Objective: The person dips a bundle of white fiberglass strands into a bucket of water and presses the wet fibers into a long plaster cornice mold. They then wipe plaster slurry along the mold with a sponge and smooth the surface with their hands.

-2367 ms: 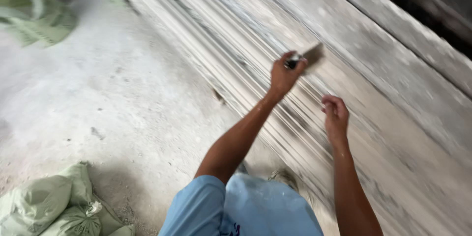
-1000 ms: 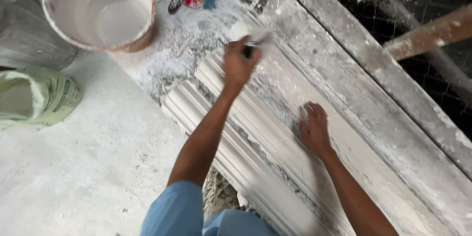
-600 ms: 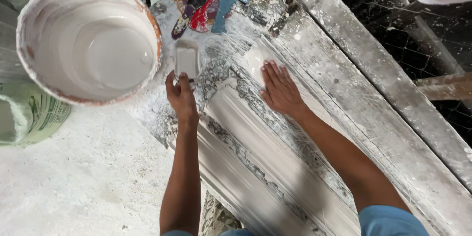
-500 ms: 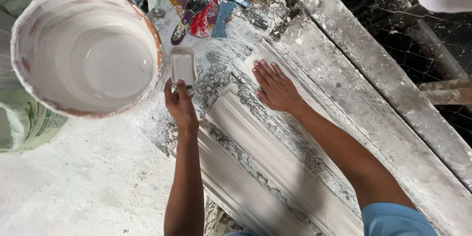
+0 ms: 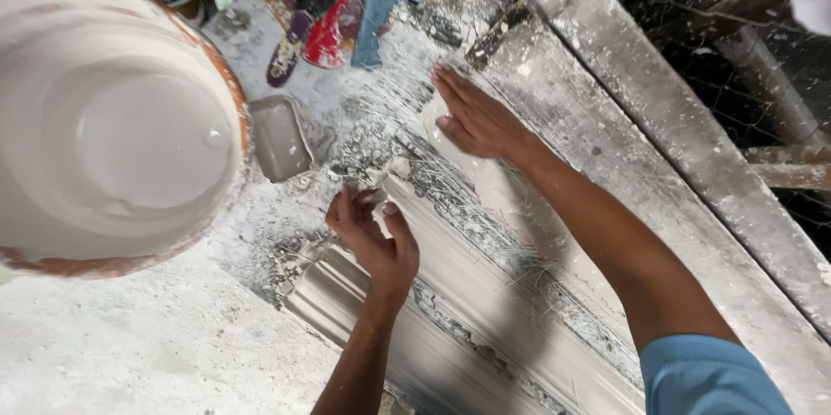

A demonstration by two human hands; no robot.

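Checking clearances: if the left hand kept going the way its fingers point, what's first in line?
Likely the flat scraper lying beside the bucket; the left hand points up-left toward it, though depth is unclear.

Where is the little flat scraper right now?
In the head view, the scraper lies on the plaster-covered bench, left of centre, beside the big bucket's rim. The left hand is just below it, not touching.

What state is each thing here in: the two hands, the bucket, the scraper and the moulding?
Left hand: fingers pinched on wet plaster at the moulding's end.
Right hand: open, flat on the moulding.
Bucket: holds white liquid plaster.
Scraper: lying loose beside the bucket.
Moulding: plaster-coated, ragged edges.
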